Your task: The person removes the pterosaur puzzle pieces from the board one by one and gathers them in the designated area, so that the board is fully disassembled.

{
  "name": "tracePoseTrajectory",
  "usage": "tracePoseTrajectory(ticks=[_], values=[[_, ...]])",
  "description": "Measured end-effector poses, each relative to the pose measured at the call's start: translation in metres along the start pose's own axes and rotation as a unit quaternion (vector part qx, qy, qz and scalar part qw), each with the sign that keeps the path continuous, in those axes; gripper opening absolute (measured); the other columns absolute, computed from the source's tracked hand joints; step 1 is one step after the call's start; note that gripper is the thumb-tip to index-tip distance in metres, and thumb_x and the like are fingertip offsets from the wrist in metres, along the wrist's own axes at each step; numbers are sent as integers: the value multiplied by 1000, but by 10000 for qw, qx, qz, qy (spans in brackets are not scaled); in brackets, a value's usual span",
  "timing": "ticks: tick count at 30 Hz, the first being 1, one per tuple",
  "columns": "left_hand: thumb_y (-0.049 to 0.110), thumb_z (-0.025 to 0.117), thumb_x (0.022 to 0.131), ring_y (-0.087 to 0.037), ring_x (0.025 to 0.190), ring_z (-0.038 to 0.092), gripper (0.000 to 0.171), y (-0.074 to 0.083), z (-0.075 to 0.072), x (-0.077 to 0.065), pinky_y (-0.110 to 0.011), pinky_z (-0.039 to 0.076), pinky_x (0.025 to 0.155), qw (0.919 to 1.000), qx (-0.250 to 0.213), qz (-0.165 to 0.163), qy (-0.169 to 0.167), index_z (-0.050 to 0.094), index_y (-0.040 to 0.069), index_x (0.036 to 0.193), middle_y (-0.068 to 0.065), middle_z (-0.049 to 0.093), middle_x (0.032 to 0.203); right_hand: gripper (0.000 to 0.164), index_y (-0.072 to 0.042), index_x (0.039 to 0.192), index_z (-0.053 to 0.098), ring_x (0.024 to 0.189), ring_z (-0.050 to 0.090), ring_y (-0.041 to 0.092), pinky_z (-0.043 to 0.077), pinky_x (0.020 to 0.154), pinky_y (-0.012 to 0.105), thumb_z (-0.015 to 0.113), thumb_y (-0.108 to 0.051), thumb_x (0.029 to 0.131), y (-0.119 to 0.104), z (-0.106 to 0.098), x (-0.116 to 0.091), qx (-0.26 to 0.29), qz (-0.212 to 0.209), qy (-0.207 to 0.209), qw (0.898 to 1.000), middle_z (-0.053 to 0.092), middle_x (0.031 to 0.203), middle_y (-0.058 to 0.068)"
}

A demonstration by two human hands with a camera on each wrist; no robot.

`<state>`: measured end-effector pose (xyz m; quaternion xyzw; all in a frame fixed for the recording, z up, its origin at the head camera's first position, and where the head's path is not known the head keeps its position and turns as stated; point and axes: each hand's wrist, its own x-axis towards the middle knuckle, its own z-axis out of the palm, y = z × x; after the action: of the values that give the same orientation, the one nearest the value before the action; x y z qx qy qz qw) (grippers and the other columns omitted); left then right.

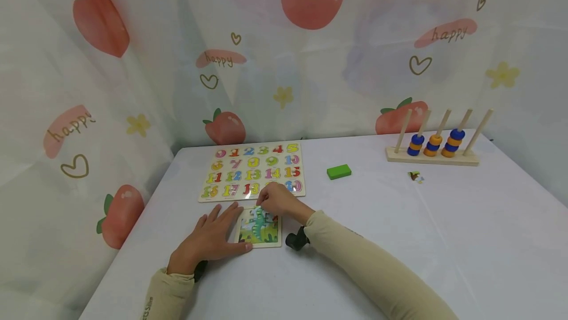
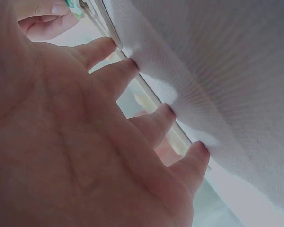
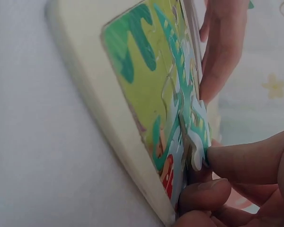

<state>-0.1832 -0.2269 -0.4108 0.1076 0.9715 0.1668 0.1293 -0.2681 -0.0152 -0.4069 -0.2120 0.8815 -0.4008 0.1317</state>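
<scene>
A small dinosaur jigsaw puzzle in a pale wooden tray [image 1: 281, 233] lies on the table in front of the person. The left hand [image 1: 210, 236] has its fingers spread, the thumb at the tray's lower edge and fingertips near its upper left corner. Its palm [image 2: 75, 127] fills much of the left wrist view. At the top of the puzzle, the right hand [image 1: 278, 199] pinches a jigsaw piece [image 3: 199, 130] between thumb and finger. That piece is raised and tilted above the picture in the right wrist view. Other pieces lie flat in the tray.
Behind the tray lies a wooden number board [image 1: 303, 172]. A green block [image 1: 339, 172] sits right of it. Further right are a loose jigsaw piece [image 1: 416, 177] and a peg stand [image 1: 432, 158] with blue and orange rings. A printed cloth [image 1: 266, 63] hangs behind the table.
</scene>
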Motion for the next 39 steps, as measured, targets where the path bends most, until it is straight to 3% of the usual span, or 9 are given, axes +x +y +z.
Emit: tracePoseTrajectory(ticks=[16,25,39], values=[[65,80,87,-48,160,15,104,0,0,2,-74,12,122,10000,39,29,0,38,14,167,-10,29,175,16,-3,99,81,91,61,17,50,75,27,66,0,97,4,-9,-7,370,-34,-12,9993,73,105,4],[66,81,86,-49,159,15,105,-2,1,1,-75,12,122,10000,5,3,-18,38,15,167,-10,29,175,16,-3,99,78,88,58,17,49,76,28,62,0,99,16,-25,-17,573,-78,-30,9983,69,97,3],[64,83,85,-50,159,16,105,1,0,-1,-75,12,122,10000,-59,25,55,39,15,166,-11,30,174,19,-1,109,76,96,58,23,49,80,33,58,-3,103,46,-69,-40,773,195,278,9964,70,108,8]])
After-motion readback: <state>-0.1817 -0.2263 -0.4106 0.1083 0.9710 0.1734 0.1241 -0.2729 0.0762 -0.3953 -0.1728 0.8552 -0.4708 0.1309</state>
